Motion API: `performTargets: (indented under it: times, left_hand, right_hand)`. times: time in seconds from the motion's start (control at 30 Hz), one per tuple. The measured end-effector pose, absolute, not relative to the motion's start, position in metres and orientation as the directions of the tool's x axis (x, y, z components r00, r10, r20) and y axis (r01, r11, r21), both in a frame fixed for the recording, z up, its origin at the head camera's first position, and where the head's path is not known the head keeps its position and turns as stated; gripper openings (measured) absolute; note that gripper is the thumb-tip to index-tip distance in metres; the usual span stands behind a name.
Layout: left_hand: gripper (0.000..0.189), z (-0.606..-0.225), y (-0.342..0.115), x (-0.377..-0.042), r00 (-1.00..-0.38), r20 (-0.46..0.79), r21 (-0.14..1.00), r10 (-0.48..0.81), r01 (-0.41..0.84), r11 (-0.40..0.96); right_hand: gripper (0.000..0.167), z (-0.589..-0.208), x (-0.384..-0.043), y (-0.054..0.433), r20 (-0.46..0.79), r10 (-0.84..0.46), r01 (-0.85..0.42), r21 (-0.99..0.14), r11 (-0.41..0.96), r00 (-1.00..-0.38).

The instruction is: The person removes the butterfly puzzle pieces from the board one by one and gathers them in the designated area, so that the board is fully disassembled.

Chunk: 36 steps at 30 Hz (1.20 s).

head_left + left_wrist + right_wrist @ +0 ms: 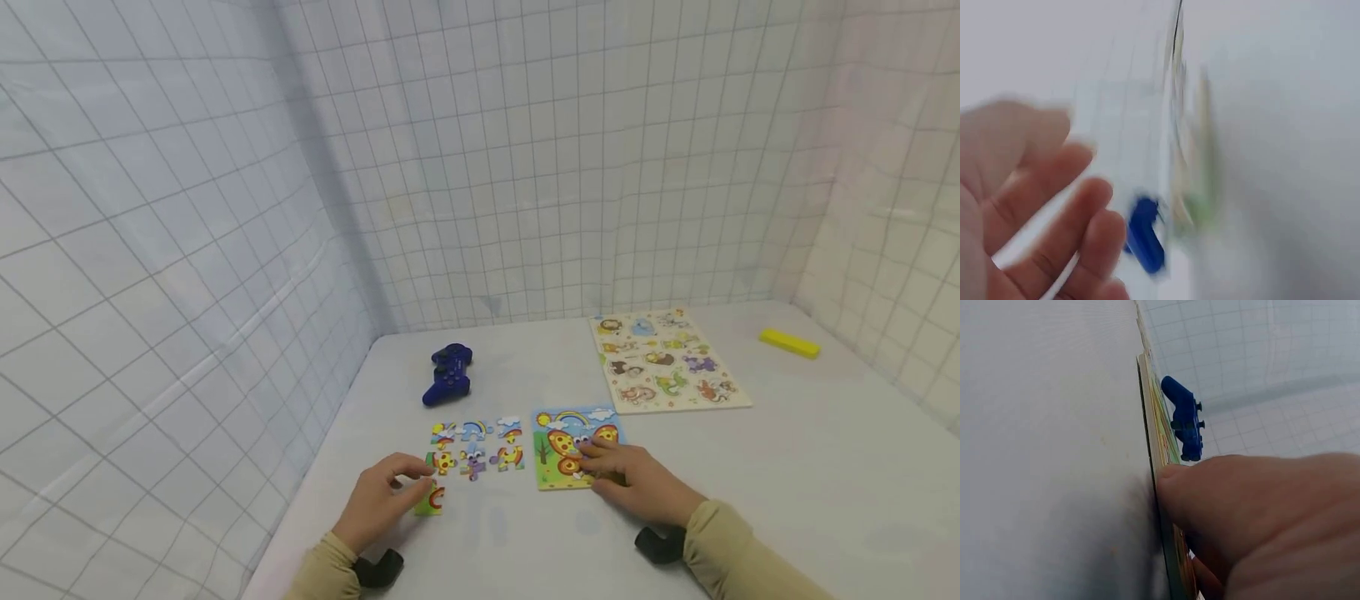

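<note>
Loose jigsaw pieces (pixel 474 430) lie in rows on the white table, with parts of a rainbow and a butterfly on them. My left hand (pixel 386 496) is beside the lowest piece (pixel 430 502), a green and red one, its thumb and fingers bent with a gap between them. In the left wrist view the left hand (pixel 1041 212) shows nothing between its fingers. My right hand (pixel 641 479) rests on the butterfly puzzle board (pixel 551 472) and covers its lower right corner. The right wrist view shows the right thumb (pixel 1191 487) touching the edge of that board (pixel 1159 440).
A blue game controller (pixel 450 375) lies behind the loose pieces. Farther back on the right is a larger animal puzzle board (pixel 660 367). Near the right wall lies a yellow block (pixel 790 342). Gridded white sheets (pixel 480 183) stand around the table.
</note>
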<state>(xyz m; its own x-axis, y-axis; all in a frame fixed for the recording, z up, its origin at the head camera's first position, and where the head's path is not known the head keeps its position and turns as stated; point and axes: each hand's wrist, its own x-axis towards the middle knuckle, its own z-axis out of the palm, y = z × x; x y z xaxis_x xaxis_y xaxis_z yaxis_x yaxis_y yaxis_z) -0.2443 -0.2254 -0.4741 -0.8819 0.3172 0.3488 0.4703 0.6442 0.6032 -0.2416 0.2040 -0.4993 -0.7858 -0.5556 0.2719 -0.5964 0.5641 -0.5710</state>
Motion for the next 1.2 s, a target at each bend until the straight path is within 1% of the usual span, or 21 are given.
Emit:
performTargets:
  times: [0.03, 0.1, 0.2, 0.27, 0.4, 0.47, 0.53, 0.7, 0.77, 0.9, 1.0, 1.1, 1.2]
  left_hand:
    - [0.011, -0.47, -0.215, -0.244, -0.882, 0.348, 0.609, 0.318, 0.47, 0.639]
    - [0.011, -0.462, -0.191, -0.243, -0.864, 0.346, 0.608, 0.366, 0.504, 0.613]
    - [0.014, -0.452, -0.148, -0.241, -0.812, 0.326, 0.603, 0.484, 0.573, 0.554]
    - [0.018, -0.448, -0.119, -0.242, -0.787, 0.293, 0.608, 0.543, 0.592, 0.529]
    - [0.025, -0.448, -0.071, -0.253, -0.763, 0.268, 0.593, 0.589, 0.612, 0.523]
    - [0.028, -0.453, -0.053, -0.26, -0.76, 0.271, 0.576, 0.591, 0.62, 0.533]
    - [0.036, -0.459, -0.04, -0.265, -0.762, 0.264, 0.553, 0.591, 0.622, 0.554]
    - [0.061, -0.48, -0.026, -0.272, -0.799, 0.2, 0.549, 0.567, 0.571, 0.611]
    - [0.064, -0.487, -0.027, -0.273, -0.805, 0.199, 0.57, 0.558, 0.558, 0.603]
    - [0.059, -0.493, -0.03, -0.275, -0.781, 0.262, 0.586, 0.567, 0.595, 0.55]
    - [0.052, -0.494, -0.032, -0.276, -0.759, 0.298, 0.571, 0.579, 0.628, 0.529]
    - [0.049, -0.494, -0.033, -0.274, -0.755, 0.308, 0.567, 0.578, 0.634, 0.526]
    - [0.047, -0.494, -0.035, -0.273, -0.763, 0.292, 0.564, 0.576, 0.624, 0.54]
  right_hand:
    - [0.039, -0.499, -0.241, 0.203, 0.275, -0.55, -0.594, -0.574, 0.564, -0.788]
    - [0.038, -0.499, -0.241, 0.202, 0.279, -0.534, -0.584, -0.578, 0.57, -0.798]
    - [0.035, -0.499, -0.24, 0.202, 0.28, -0.502, -0.56, -0.586, 0.586, -0.819]
    - [0.033, -0.499, -0.241, 0.202, 0.278, -0.483, -0.544, -0.592, 0.595, -0.83]
    - [0.029, -0.5, -0.242, 0.203, 0.278, -0.465, -0.53, -0.596, 0.603, -0.841]
    - [0.028, -0.501, -0.242, 0.203, 0.281, -0.462, -0.53, -0.598, 0.601, -0.841]
    - [0.027, -0.502, -0.242, 0.203, 0.289, -0.461, -0.536, -0.59, 0.604, -0.839]
    - [0.025, -0.501, -0.241, 0.204, 0.313, -0.46, -0.551, -0.572, 0.607, -0.831]
    - [0.025, -0.501, -0.241, 0.204, 0.319, -0.457, -0.553, -0.571, 0.607, -0.83]
    - [0.023, -0.5, -0.239, 0.205, 0.335, -0.445, -0.554, -0.57, 0.606, -0.831]
    - [0.026, -0.497, -0.237, 0.207, 0.343, -0.418, -0.54, -0.567, 0.622, -0.841]
    - [0.03, -0.496, -0.232, 0.212, 0.347, -0.373, -0.509, -0.557, 0.656, -0.86]
    - [0.033, -0.497, -0.227, 0.217, 0.344, -0.343, -0.484, -0.554, 0.677, -0.874]
